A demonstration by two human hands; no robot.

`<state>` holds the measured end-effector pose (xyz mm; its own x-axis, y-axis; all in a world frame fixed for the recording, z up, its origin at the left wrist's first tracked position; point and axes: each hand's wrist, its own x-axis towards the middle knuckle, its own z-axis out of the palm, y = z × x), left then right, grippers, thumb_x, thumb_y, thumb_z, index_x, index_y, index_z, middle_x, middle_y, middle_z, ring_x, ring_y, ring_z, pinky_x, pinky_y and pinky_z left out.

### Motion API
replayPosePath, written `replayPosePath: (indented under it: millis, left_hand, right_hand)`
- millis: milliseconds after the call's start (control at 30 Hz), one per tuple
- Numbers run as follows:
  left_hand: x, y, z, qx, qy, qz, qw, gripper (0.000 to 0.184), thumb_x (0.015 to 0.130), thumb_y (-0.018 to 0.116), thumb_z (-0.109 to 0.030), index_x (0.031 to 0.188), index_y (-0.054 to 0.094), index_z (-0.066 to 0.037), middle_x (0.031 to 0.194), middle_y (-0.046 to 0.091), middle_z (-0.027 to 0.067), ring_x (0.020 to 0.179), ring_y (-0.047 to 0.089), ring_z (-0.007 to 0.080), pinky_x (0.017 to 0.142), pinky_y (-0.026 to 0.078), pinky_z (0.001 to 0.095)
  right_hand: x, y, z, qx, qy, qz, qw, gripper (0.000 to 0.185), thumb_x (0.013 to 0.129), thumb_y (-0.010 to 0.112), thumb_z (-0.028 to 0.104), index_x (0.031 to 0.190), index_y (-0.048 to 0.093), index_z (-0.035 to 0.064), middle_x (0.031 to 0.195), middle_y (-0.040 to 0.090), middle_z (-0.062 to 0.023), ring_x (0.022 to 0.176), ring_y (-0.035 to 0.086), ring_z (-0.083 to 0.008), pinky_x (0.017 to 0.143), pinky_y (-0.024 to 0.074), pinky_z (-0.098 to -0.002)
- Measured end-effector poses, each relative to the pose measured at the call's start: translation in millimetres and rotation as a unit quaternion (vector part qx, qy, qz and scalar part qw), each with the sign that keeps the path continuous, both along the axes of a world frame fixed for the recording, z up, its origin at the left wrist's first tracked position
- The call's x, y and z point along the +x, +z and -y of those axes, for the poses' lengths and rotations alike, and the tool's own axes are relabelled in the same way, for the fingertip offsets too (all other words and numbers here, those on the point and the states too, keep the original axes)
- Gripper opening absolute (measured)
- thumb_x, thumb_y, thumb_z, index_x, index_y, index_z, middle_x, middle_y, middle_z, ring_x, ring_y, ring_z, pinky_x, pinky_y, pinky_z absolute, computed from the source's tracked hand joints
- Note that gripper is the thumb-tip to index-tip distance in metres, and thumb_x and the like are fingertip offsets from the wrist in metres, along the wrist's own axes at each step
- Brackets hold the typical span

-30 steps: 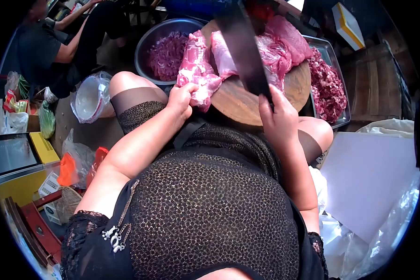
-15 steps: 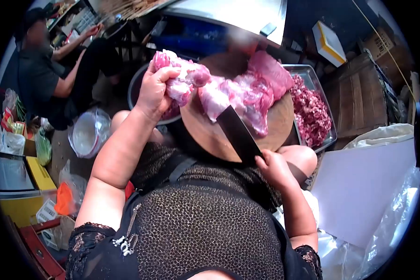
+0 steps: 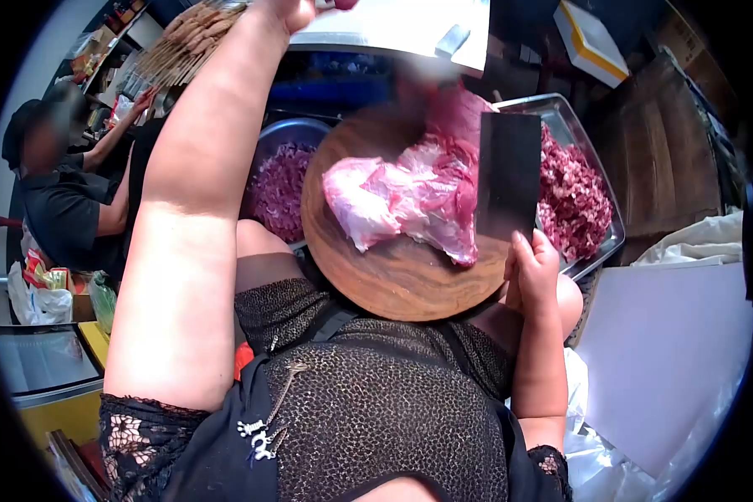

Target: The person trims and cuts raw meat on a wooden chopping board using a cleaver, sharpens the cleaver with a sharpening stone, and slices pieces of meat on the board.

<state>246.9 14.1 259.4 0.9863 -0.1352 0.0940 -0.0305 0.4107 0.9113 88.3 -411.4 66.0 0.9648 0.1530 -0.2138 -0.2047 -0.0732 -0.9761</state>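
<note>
My right hand (image 3: 533, 269) is wrapped round the handle of a cleaver (image 3: 509, 171), its broad dark blade upright over the right side of a round wooden chopping board (image 3: 376, 289). A large piece of raw pink meat (image 3: 418, 197) with white fat lies on the board, left of the blade. My left arm is stretched far forward, and my left hand (image 3: 291, 12) is at the top edge of the view, mostly cut off. Beside its fingers shows a small bit of the piece of meat (image 3: 343, 3) it holds.
Left of the board stands a metal bowl (image 3: 305, 130) of chopped meat; on the right is a metal tray (image 3: 617, 238) heaped with more. Ahead is a white tabletop (image 3: 376, 32) with skewers (image 3: 194, 42) to its left. Another person (image 3: 67, 192) sits at the far left.
My left hand has moved forward and up with its piece of meat, away from the board. The cleaver has swung upright and shifted right, off the large meat piece.
</note>
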Motion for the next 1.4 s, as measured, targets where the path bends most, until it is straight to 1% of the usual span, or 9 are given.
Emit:
replayPosePath:
  millis: [67, 167, 233, 467, 700, 800, 967, 1100, 1400]
  left_hand:
    - [-9, -66, 2, 0.251, 0.077, -0.141, 0.955, 0.051, 0.090, 0.062, -0.044, 0.125, 0.055, -0.007, 0.113, 0.063, 0.0086, 0.097, 0.065, 0.0190, 0.078, 0.057, 0.0355]
    - [-39, -186, 0, 0.406, 0.002, -0.107, 0.908, 0.063, 0.077, 0.077, -0.048, 0.120, 0.059, -0.005, 0.108, 0.064, 0.0079, 0.097, 0.061, 0.0195, 0.083, 0.050, 0.0323]
    - [-84, -221, 15, 0.644, -0.030, -0.168, 0.746, 0.084, 0.065, 0.084, -0.051, 0.121, 0.057, 0.006, 0.118, 0.063, 0.0203, 0.108, 0.061, 0.0304, 0.095, 0.048, 0.0399]
    - [-184, -224, 60, 0.276, 0.065, -0.234, 0.930, 0.053, 0.067, 0.076, -0.007, 0.115, 0.055, 0.003, 0.104, 0.065, 0.0123, 0.099, 0.062, 0.0216, 0.088, 0.051, 0.0335]
    - [-187, -197, -7, 0.286, 0.203, -0.211, 0.913, 0.029, 0.073, 0.070, -0.002, 0.099, 0.060, -0.004, 0.088, 0.064, 0.0053, 0.076, 0.063, 0.0161, 0.069, 0.055, 0.0327]
    - [-186, -230, -19, 0.732, 0.215, -0.052, 0.645, 0.038, 0.070, 0.065, 0.002, 0.107, 0.063, -0.006, 0.100, 0.064, 0.0113, 0.098, 0.062, 0.0261, 0.088, 0.050, 0.0355]
    - [-185, -214, 40, 0.701, 0.192, 0.173, 0.665, 0.038, 0.085, 0.063, -0.017, 0.122, 0.060, -0.005, 0.129, 0.056, 0.0210, 0.122, 0.052, 0.0349, 0.104, 0.041, 0.0406]
    - [-168, -285, -7, 0.732, 0.100, -0.060, 0.671, 0.053, 0.090, 0.061, -0.037, 0.133, 0.053, -0.006, 0.143, 0.046, 0.0190, 0.135, 0.039, 0.0329, 0.112, 0.032, 0.0418]
    - [-224, -185, 32, 0.392, -0.004, -0.298, 0.870, 0.044, 0.078, 0.075, -0.025, 0.111, 0.065, 0.002, 0.097, 0.069, 0.0111, 0.083, 0.065, 0.0181, 0.078, 0.053, 0.0331]
  right_hand:
    - [2, 4, 0, 0.042, -0.040, -0.036, 0.998, 0.018, 0.096, 0.058, 0.015, 0.083, 0.050, 0.0058, 0.063, 0.053, -0.0006, 0.049, 0.050, -0.0093, 0.045, 0.0415, -0.0231]
    - [7, 8, 7, 0.107, -0.066, -0.074, 0.989, 0.015, 0.095, 0.058, 0.014, 0.085, 0.049, 0.0070, 0.066, 0.051, -0.0006, 0.050, 0.050, -0.0102, 0.045, 0.0435, -0.0251]
    - [11, 6, 13, 0.127, -0.076, -0.095, 0.984, 0.015, 0.094, 0.057, 0.014, 0.085, 0.048, 0.0077, 0.067, 0.050, -0.0008, 0.050, 0.049, -0.0111, 0.045, 0.0444, -0.0261]
    - [18, -3, 15, 0.187, -0.079, -0.143, 0.969, 0.012, 0.095, 0.056, 0.015, 0.089, 0.047, 0.0084, 0.068, 0.050, -0.0007, 0.050, 0.051, -0.0113, 0.042, 0.0465, -0.0272]
    - [9, -6, 15, 0.177, -0.064, -0.129, 0.973, 0.010, 0.094, 0.057, 0.014, 0.091, 0.049, 0.0084, 0.069, 0.051, 0.0000, 0.051, 0.051, -0.0101, 0.043, 0.0470, -0.0259]
    - [7, -5, 17, 0.175, -0.068, -0.128, 0.974, 0.009, 0.094, 0.057, 0.015, 0.091, 0.050, 0.0089, 0.070, 0.051, 0.0003, 0.051, 0.052, -0.0100, 0.043, 0.0471, -0.0256]
    - [10, -11, 14, 0.144, -0.063, -0.114, 0.981, 0.009, 0.094, 0.056, 0.013, 0.090, 0.050, 0.0083, 0.069, 0.051, -0.0002, 0.051, 0.051, -0.0098, 0.043, 0.0470, -0.0254]
    - [8, -7, -1, 0.088, -0.021, -0.047, 0.995, 0.010, 0.093, 0.058, 0.012, 0.087, 0.051, 0.0067, 0.068, 0.052, -0.0006, 0.050, 0.051, -0.0099, 0.044, 0.0459, -0.0254]
    - [-9, -27, -8, -0.021, 0.042, 0.026, 0.999, 0.009, 0.093, 0.060, 0.010, 0.089, 0.054, 0.0044, 0.059, 0.052, -0.0006, 0.045, 0.049, -0.0106, 0.043, 0.0416, -0.0240]
